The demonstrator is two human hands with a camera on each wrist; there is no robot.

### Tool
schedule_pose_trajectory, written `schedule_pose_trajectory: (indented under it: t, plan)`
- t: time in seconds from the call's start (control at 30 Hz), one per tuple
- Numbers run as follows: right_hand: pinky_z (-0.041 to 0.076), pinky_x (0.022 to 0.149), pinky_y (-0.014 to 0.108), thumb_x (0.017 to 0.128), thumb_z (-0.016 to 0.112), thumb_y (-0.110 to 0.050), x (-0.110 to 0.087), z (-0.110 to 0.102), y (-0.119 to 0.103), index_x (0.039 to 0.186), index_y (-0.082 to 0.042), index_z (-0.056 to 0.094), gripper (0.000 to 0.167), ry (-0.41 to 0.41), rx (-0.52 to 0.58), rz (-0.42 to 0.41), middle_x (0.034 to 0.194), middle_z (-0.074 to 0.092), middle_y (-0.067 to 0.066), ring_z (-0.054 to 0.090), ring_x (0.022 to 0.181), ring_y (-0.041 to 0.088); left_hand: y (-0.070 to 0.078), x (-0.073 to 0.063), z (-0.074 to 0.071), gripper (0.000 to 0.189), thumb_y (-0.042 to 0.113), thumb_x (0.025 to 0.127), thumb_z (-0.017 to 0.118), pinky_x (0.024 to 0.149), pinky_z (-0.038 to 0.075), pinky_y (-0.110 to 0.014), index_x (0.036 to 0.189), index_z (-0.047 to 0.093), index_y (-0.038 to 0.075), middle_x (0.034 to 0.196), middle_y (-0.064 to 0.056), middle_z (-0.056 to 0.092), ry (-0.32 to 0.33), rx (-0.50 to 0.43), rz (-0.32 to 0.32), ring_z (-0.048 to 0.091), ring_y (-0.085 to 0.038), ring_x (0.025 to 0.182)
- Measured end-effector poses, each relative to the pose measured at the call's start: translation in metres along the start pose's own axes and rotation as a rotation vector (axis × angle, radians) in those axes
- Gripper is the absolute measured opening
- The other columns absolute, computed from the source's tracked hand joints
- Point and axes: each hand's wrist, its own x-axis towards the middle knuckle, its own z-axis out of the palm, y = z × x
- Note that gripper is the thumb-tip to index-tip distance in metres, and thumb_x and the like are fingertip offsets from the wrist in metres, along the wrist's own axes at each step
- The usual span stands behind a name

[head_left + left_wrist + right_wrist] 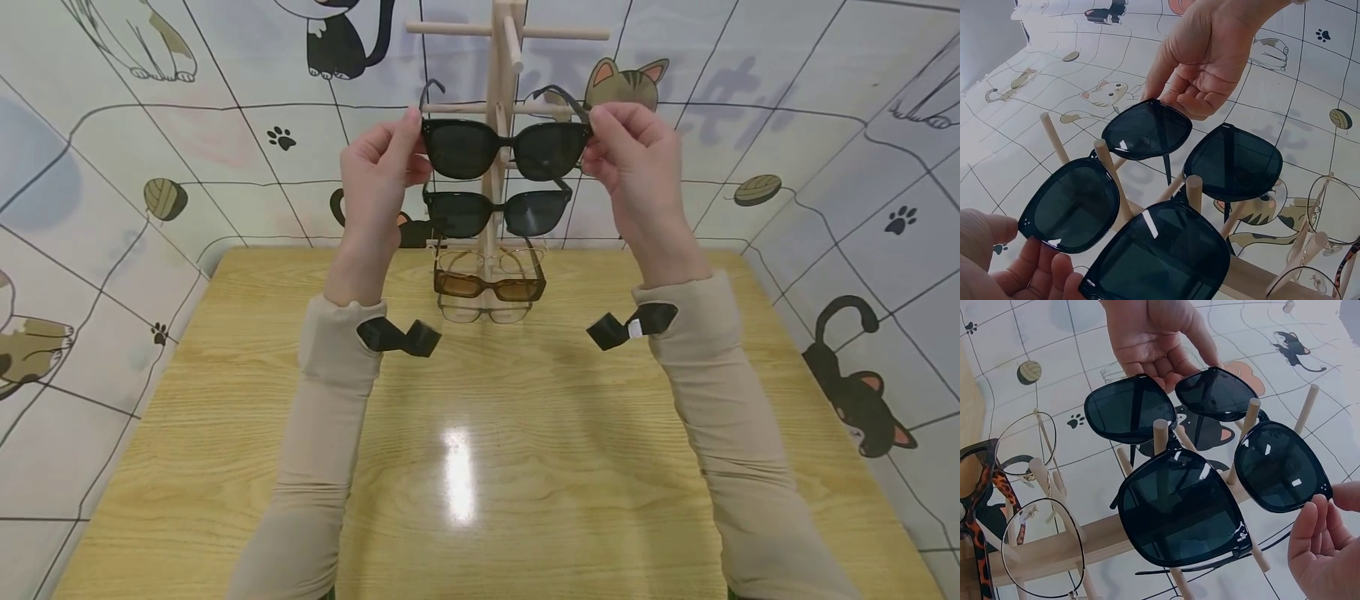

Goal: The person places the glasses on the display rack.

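A pair of black sunglasses (457, 150) is held up level between both hands, its temples pointing toward the wooden display rack (504, 17). My left hand (375, 175) pinches the frame's left corner between thumb and fingers. At the opposite corner my right hand (641, 171) pinches it the same way. In the right wrist view, the held sunglasses (1282, 467) have their bridge close by a wooden peg (1251, 415). Just below, a second pair of black sunglasses (461, 214) sits on the rack, its bridge at another peg (1160, 434).
Lower on the rack are thin wire-rimmed glasses (1043, 547), tortoiseshell sunglasses with brown lenses (459, 285) and clear-lensed glasses (459, 314). Bare crossbar pegs (450, 29) stick out at the top. The rack stands at the back of a wooden table (525, 467), against a cat-patterned wall (247, 50).
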Motion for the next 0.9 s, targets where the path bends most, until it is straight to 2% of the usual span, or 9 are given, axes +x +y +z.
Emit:
schedule_pose_trajectory:
  t: [0.23,0.43,0.53,0.67,0.9]
  plan:
    - [0.05,0.055,0.02,0.085,0.068,-0.005,0.001,-0.001,0.001,0.086,0.003,0.063,0.009,-0.012,0.004,0.014,0.072,0.053,0.012,0.05,0.058,0.018,-0.003,0.002,-0.001,0.024,0.019,0.092,0.062,0.062,0.047,-0.025,0.071,0.063,0.008,0.07,-0.003,0.062,0.007,-0.003,-0.021,0.052,-0.014,0.056]
    - [0.05,0.056,0.02,0.087,0.066,-0.005,0.001,-0.003,0.0,0.086,0.001,0.064,0.007,-0.013,-0.028,0.012,0.074,0.054,0.012,0.05,0.06,0.018,-0.003,0.002,-0.002,0.022,0.02,0.092,0.061,0.064,0.048,-0.025,0.074,0.063,0.009,0.072,-0.001,0.063,-0.001,0.038,-0.01,0.054,-0.014,0.058]
    - [0.049,0.059,0.021,0.088,0.065,-0.008,-0.001,-0.005,0.0,0.091,0.001,0.064,0.01,-0.014,-0.055,-0.001,0.075,0.054,0.012,0.05,0.063,0.019,-0.004,0.003,-0.004,0.02,0.02,0.093,0.061,0.067,0.049,-0.025,0.077,0.064,0.008,0.074,-0.002,0.063,0.006,0.056,-0.003,0.055,-0.015,0.062]
    - [0.049,0.06,0.023,0.09,0.063,-0.011,-0.009,-0.011,0.001,0.099,0.002,0.062,0.016,-0.003,-0.069,-0.019,0.076,0.057,0.012,0.051,0.064,0.019,-0.008,0.002,-0.011,0.02,0.02,0.095,0.058,0.07,0.048,-0.025,0.081,0.064,0.007,0.077,-0.002,0.063,0.041,0.077,0.014,0.056,-0.016,0.067]
    - [0.05,0.061,0.022,0.092,0.06,-0.011,-0.03,-0.031,0.008,0.095,0.001,0.062,0.013,-0.02,-0.102,-0.012,0.076,0.059,0.011,0.053,0.063,0.018,-0.021,-0.005,-0.03,0.016,0.012,0.094,0.056,0.07,0.049,-0.026,0.082,0.064,0.006,0.075,-0.002,0.063,0.091,0.142,0.037,0.057,-0.015,0.066]
